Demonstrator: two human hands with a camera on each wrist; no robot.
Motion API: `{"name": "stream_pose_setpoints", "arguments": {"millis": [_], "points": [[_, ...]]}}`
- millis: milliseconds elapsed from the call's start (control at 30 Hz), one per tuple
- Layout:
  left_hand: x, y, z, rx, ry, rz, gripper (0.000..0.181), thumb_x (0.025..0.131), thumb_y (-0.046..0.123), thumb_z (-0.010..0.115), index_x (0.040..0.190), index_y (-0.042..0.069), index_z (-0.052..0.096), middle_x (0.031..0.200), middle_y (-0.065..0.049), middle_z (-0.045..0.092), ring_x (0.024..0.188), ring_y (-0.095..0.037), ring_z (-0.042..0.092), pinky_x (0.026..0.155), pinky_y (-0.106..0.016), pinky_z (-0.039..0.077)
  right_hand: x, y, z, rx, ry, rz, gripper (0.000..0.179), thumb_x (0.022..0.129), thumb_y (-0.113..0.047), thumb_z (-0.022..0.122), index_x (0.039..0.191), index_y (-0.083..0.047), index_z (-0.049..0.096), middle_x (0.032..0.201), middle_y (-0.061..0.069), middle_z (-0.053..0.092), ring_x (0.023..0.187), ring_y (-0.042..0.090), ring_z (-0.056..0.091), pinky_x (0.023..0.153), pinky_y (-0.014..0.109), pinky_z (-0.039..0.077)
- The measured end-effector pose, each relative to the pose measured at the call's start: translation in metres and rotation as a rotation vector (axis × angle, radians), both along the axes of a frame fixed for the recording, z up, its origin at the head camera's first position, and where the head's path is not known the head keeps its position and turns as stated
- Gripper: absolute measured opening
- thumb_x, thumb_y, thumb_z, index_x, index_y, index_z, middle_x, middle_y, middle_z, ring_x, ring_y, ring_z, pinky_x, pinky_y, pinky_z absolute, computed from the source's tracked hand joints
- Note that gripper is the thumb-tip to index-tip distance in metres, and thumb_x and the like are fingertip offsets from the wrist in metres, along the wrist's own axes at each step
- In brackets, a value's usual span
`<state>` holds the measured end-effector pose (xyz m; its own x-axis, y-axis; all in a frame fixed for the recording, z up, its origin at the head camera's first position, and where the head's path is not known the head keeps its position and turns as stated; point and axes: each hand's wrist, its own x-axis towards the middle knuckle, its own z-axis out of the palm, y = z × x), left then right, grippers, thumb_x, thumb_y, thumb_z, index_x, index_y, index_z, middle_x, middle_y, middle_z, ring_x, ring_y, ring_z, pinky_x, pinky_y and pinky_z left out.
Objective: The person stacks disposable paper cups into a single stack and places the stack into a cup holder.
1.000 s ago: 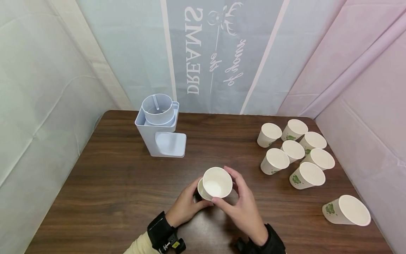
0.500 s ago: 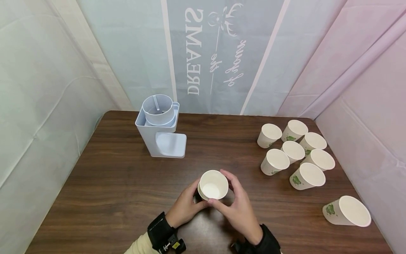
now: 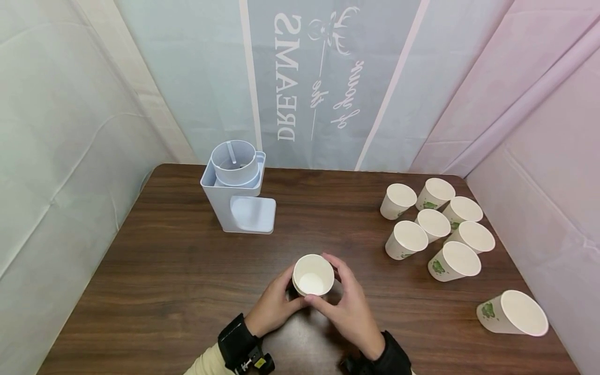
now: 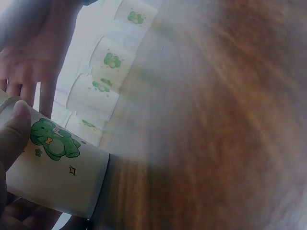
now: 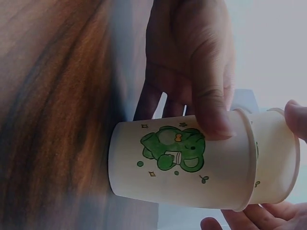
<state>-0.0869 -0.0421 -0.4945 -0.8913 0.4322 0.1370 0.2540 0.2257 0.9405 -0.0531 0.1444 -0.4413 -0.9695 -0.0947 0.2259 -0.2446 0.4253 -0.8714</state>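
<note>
Around the lower paper cup (image 5: pixel 220 177), white with a green cartoon bear, my left hand (image 3: pixel 273 306) curls its fingers and thumb. This cup stands upright on the table. A second white paper cup (image 3: pixel 313 276) sits partly inside it, its upper part sticking out above the lower rim. My right hand (image 3: pixel 350 312) holds that upper cup near its rim, thumb on the near side and fingers on the far side. In the left wrist view the bear print on the lower cup (image 4: pixel 62 167) shows beside my left thumb.
Several white paper cups (image 3: pixel 406 237) stand grouped at the right of the brown table (image 3: pixel 154 291). One more cup (image 3: pixel 511 312) stands apart near the right edge. A pale blue plastic holder (image 3: pixel 225 205) with a round cup-like part stands at the back left.
The upper cup has moved left and down into the lower cup, lining up with it. My right hand has moved with it; my left hand has stayed in place.
</note>
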Motion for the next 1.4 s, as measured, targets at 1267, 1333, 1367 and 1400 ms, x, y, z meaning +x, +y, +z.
{"name": "stream_pose_setpoints", "arguments": {"millis": [1267,1333,1367,1400], "points": [[0.001,0.0,0.001,0.02,-0.013,-0.011,0.07,0.088,0.007,0.08,0.149,0.004,0.045,0.144,-0.011,0.055,0.135,-0.025,0.051,0.111,-0.047,0.043,-0.003,0.002,-0.009,0.057,-0.068,0.034,0.077,0.08,-0.012,0.088,0.146,-0.002,0.051,0.141,0.013,0.057,0.126,0.031,0.057,0.096,0.055,0.053],[0.0,0.0,0.001,0.025,-0.012,-0.014,0.071,0.088,0.007,0.08,0.149,0.004,0.045,0.144,-0.011,0.055,0.135,-0.024,0.051,0.112,-0.047,0.043,-0.003,0.002,-0.009,0.067,-0.061,0.036,0.076,0.08,-0.012,0.087,0.146,-0.001,0.051,0.141,0.014,0.056,0.127,0.032,0.057,0.096,0.055,0.053],[0.0,0.0,0.001,0.027,-0.011,-0.016,0.071,0.088,0.007,0.08,0.149,0.003,0.045,0.144,-0.011,0.055,0.135,-0.024,0.051,0.111,-0.046,0.043,-0.003,0.002,-0.009,0.073,-0.058,0.036,0.076,0.08,-0.012,0.087,0.146,-0.001,0.051,0.142,0.014,0.056,0.127,0.031,0.057,0.096,0.055,0.053],[0.0,0.0,0.002,0.029,-0.015,-0.017,0.071,0.088,0.007,0.08,0.149,0.004,0.045,0.145,-0.01,0.055,0.135,-0.023,0.051,0.111,-0.046,0.043,-0.003,0.002,-0.009,0.075,-0.057,0.036,0.076,0.08,-0.012,0.087,0.146,0.0,0.05,0.142,0.014,0.056,0.127,0.031,0.056,0.096,0.054,0.053]]}}
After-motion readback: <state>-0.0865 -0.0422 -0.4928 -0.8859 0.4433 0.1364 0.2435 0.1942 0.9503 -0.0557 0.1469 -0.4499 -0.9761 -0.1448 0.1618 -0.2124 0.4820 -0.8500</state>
